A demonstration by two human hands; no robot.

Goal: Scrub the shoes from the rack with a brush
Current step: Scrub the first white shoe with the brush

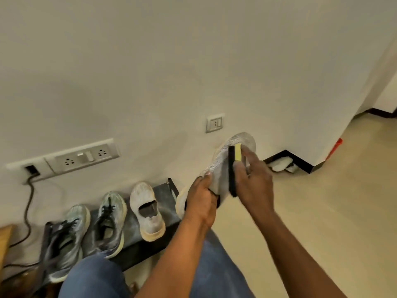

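- A person's left hand (200, 198) grips a grey knit shoe (223, 162) at its collar, holding it in the air, toe toward the wall.
- The right hand (253, 181) clasps a yellow-backed brush (233, 171), its black bristles against the shoe's upper; the fingers hide part of the handle.
- Three more shoes sit on the dark rack (165, 190); blue-trousered knees cut off its front edge.

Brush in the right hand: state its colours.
The brush has a yellow back and black bristles, seen in the head view.
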